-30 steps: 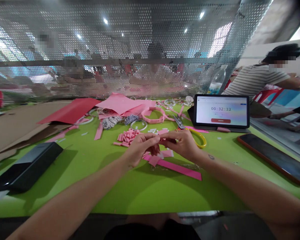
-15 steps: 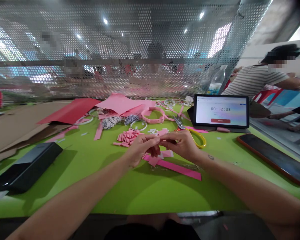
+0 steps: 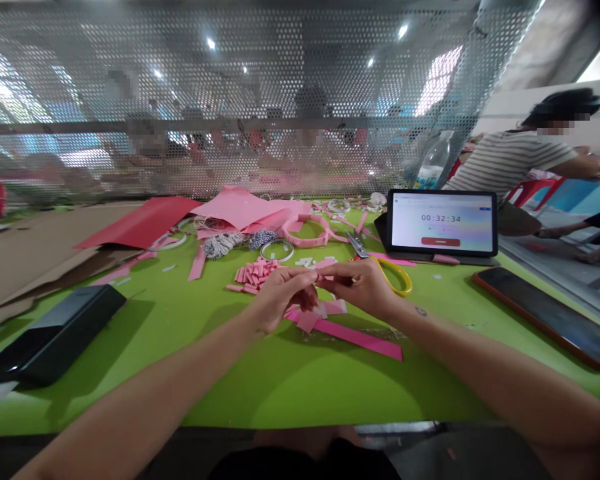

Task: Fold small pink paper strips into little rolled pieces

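My left hand [image 3: 287,291] and my right hand [image 3: 355,280] meet fingertip to fingertip above the table's middle. Both are pinched closed; a tiny pinkish bit shows where they meet, too small to name. Just beyond my left hand lies a heap of short folded pink paper pieces [image 3: 258,272]. Under the hands are a bright pink paper strip [image 3: 363,338] and lighter pink scraps [image 3: 309,322]. Beside my right hand lie scissors with yellow handles [image 3: 403,280], partly hidden by it. Small white paper bits [image 3: 307,261] are scattered behind the fingers.
Farther back lie a pink paper ring [image 3: 306,241], a tape roll [image 3: 277,259], grey-white string [image 3: 223,245] and pink sheets [image 3: 245,207]. A tablet [image 3: 443,223] and a phone [image 3: 545,317] are at right. At left are cardboard [image 3: 30,247] and a black box [image 3: 55,333]. Someone in stripes [image 3: 515,157] sits beyond.
My fingertips have shifted slightly, the right ones moving a little left against the left hand. The tablet's timer has advanced one second. The things on the table have stayed put.
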{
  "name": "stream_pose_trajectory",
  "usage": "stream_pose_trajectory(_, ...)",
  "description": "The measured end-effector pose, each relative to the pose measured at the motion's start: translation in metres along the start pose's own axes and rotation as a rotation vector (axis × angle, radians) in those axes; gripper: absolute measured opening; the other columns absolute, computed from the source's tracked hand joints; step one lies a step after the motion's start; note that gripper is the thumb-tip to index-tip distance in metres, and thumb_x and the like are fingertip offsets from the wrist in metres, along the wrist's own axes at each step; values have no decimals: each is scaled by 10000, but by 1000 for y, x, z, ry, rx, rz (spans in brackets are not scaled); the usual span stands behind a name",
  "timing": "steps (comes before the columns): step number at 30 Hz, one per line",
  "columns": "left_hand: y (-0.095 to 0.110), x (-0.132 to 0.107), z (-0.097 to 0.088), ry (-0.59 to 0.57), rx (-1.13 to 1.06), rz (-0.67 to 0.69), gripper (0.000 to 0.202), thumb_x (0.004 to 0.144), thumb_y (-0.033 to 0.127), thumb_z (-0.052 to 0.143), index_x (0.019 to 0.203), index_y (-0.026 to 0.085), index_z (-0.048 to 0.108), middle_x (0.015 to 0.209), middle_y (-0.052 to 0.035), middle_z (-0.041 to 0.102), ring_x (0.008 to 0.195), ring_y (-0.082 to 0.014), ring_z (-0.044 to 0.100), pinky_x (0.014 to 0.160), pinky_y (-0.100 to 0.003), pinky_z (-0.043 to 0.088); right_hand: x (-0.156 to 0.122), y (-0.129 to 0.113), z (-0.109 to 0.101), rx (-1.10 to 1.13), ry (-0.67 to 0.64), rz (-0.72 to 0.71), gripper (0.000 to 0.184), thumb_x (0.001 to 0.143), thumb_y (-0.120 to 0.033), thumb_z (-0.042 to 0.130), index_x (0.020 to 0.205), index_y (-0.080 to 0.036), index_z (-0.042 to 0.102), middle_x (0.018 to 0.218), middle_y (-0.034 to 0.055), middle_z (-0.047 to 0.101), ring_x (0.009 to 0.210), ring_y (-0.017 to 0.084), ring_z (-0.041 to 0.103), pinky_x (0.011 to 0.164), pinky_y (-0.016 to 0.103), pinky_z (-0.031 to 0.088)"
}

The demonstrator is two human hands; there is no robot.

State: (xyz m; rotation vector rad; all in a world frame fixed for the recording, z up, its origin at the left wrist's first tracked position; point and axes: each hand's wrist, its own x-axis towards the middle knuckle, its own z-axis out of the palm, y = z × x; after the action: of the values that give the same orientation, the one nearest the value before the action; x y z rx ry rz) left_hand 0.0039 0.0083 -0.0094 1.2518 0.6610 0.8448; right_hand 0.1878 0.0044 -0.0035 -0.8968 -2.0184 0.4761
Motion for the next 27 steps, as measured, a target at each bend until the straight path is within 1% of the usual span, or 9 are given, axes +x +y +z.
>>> stream_pose_trajectory(3,6,2,-7,28,68,35,192,787,324,606,748,138,634,572,1,606,482,-75,539,468,-190,416,1,3,-4,23,0,56,387,774,-375,628,1087,-149,658,522,-21,578,437,50,422,430,170,349)
stream_pose_trajectory(5,16,2,-15,95,222,103,193,778,332,611,823,147,641,605,-4,614,507,-88,547,488,-204,428,3,7,-7,36,23,116,419,786,-399,608,1103,-126,640,526,-17,580,431,52,439,420,168,336)
stream_pose_trajectory(7,29,1,-25,226,499,202,248,756,349,628,920,165,641,654,-19,642,557,-119,580,513,-222,435,5,12,-11,11,44,174,372,828,-416,543,1005,-114,672,546,2,596,446,60,474,428,175,334)
stream_pose_trajectory(9,43,0,-33,321,892,264,260,740,359,635,926,179,653,675,-30,654,591,-145,591,551,-243,432,7,18,-14,-71,36,213,355,852,-415,497,885,-122,695,571,17,611,471,71,494,445,188,332)
stream_pose_trajectory(11,52,-2,-41,369,1220,222,240,736,342,624,922,196,663,702,-38,672,623,-175,603,568,-261,418,8,23,-15,-194,-13,223,320,846,-401,502,849,-152,703,602,17,632,494,79,505,461,198,322)
stream_pose_trajectory(14,54,-1,-53,384,1529,104,233,756,293,564,949,208,662,723,-48,685,646,-207,607,547,-269,379,8,22,-14,-371,-143,178,234,822,-374,541,888,-224,708,632,-5,657,520,86,523,501,208,317)
stream_pose_trajectory(21,42,0,-74,357,1823,47,455,751,140,461,1188,202,569,850,-115,688,713,-267,616,571,-306,376,1,9,-5,-542,-452,0,334,784,-533,542,873,-256,707,645,10,653,562,122,528,521,233,273)
stream_pose_trajectory(24,43,0,-70,371,1845,71,434,762,106,429,1150,201,599,947,-129,675,785,-287,615,610,-327,395,-1,5,0,-526,-490,6,279,769,-471,572,895,-254,694,632,4,637,559,122,522,534,231,278)
stream_pose_trajectory(27,44,0,-54,348,1773,161,365,800,130,396,1075,172,633,980,-127,657,812,-270,603,643,-330,404,-2,5,4,-501,-507,67,231,730,-338,607,922,-230,677,625,3,623,554,121,523,523,220,272)
